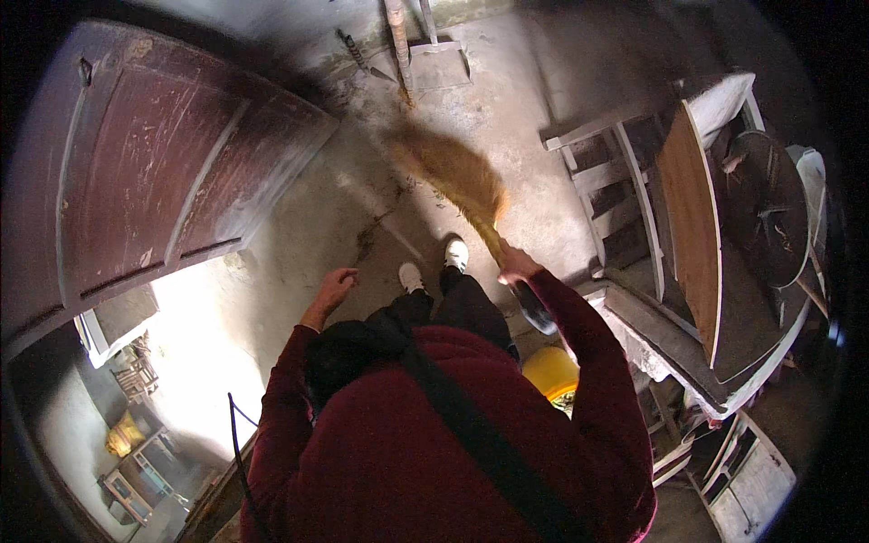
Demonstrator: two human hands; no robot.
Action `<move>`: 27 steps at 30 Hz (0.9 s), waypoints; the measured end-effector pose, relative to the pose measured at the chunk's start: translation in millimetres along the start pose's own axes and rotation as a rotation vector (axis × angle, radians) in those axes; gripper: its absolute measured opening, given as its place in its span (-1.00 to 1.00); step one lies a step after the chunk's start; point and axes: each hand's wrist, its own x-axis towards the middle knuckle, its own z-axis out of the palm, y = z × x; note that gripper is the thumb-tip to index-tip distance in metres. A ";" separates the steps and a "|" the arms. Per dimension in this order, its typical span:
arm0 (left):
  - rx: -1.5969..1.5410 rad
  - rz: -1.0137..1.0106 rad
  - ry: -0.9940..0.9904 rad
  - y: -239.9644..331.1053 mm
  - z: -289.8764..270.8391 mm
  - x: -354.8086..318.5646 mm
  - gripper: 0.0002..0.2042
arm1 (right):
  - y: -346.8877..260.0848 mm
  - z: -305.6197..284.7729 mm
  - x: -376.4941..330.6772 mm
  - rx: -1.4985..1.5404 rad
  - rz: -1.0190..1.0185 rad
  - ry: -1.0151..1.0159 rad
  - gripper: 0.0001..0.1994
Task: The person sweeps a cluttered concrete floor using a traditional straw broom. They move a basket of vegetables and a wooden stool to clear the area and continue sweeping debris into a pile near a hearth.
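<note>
My right hand (519, 264) is closed round the handle of a straw broom (469, 201). The broom's wide golden-brown bristles reach forward and left over the concrete floor, blurred by motion. Its dark lower handle end shows below my grip. My left hand (337, 288) hangs out to the left above the floor, holding nothing, fingers loosely bent and apart. Small dark debris (369, 237) lies in a streak on the floor between the bristles and my feet. My white shoes (455, 254) stand just left of the broom handle.
A metal dustpan (441, 67) and a rusty pole (398, 41) stand at the far wall. A brown wooden door (163, 154) fills the left, beside a bright doorway. Right are a wooden frame (625, 181), an upright board (692, 226) and a yellow bucket (550, 369).
</note>
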 end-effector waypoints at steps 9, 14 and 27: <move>0.096 0.146 0.003 -25.5 2.9 -5.9 -0.68 | 37.4 20.4 -137.0 0.709 -0.019 0.123 -0.16; -0.013 0.027 -0.133 -50.0 -11.3 -6.9 -0.68 | 89.7 127.8 -81.4 0.738 0.043 0.309 -0.29; 0.057 0.100 -0.122 -93.9 -58.2 -21.9 -0.69 | -27.3 146.8 -146.1 0.908 0.060 0.238 -0.12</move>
